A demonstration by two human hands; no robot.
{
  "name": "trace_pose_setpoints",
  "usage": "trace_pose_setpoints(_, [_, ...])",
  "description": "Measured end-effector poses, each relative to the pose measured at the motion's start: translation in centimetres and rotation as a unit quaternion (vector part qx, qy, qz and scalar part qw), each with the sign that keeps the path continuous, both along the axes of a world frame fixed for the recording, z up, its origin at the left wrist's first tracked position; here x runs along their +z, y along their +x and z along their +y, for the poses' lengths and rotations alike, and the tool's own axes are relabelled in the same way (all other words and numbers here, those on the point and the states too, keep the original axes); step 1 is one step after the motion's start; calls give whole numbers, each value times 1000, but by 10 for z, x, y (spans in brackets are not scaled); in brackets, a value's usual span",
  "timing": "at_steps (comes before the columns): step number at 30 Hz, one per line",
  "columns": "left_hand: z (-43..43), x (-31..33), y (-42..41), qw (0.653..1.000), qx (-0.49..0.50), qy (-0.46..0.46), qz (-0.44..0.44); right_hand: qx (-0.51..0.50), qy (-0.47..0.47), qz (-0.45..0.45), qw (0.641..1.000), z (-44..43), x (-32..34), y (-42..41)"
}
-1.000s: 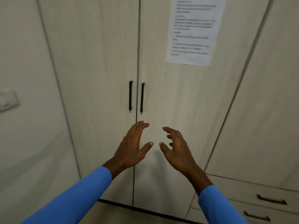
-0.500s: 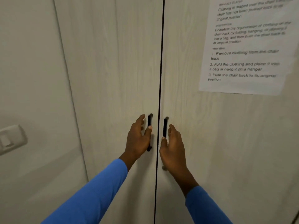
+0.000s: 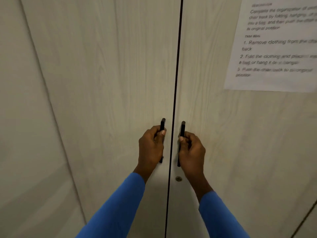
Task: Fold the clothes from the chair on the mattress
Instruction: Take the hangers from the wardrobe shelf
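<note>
I face a pale wood-grain wardrobe with two doors that meet at a dark vertical seam. My left hand (image 3: 151,146) grips the black bar handle of the left door (image 3: 162,123), fingers curled round it. My right hand (image 3: 192,149) grips the matching black handle of the right door (image 3: 182,127) the same way. Both doors look closed. No clothes, chair or mattress are in view. My sleeves are blue.
A printed paper sheet (image 3: 274,48) is stuck on the right door at the upper right. A small round lock (image 3: 178,178) sits below the right handle. A plain wall panel (image 3: 25,134) runs down the left side.
My hands rose from open in front of the doors to the two handles, and their fingers have closed round them. The view has moved closer to the wardrobe.
</note>
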State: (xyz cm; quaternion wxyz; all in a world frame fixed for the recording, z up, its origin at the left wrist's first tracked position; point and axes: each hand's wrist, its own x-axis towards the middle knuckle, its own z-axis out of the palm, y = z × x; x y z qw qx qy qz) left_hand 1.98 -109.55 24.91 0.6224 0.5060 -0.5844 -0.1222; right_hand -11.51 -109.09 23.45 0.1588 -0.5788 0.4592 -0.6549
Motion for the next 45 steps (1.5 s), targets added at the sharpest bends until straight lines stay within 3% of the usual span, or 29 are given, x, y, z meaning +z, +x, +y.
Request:
trace_pose_setpoints(4, [5, 3, 7, 999, -41, 17, 11, -28, 49, -22, 998, 10, 5, 8])
trace_pose_setpoints(9, [30, 8, 18, 996, -77, 41, 27, -80, 83, 14, 993, 42, 17, 16])
trace_pose_setpoints(17, [98, 3, 37, 995, -83, 54, -20, -101, 102, 5, 990, 121, 11, 13])
trace_pose_setpoints(29, [280, 15, 106, 996, 18, 84, 16, -129, 123, -24, 984, 300, 21, -43])
trace_pose_setpoints(36, [373, 22, 169, 981, 135, 98, 99, -225, 129, -128, 957, 391, 26, -108])
trace_pose_setpoints(38, [393, 16, 171, 971, 189, 86, 121, -289, 112, -168, 936, 414, 26, -115])
trace_pose_setpoints(41, [417, 3, 144, 970, 226, -65, 54, -442, -9, -124, 888, 441, 24, -95])
trace_pose_setpoints(43, [414, 1, 122, 979, 169, -114, -11, -433, -112, -37, 894, 444, 24, -72])
trace_pose_setpoints(45, [395, 2, 103, 989, 81, -110, -46, -357, -146, 55, 921, 426, 24, -57])
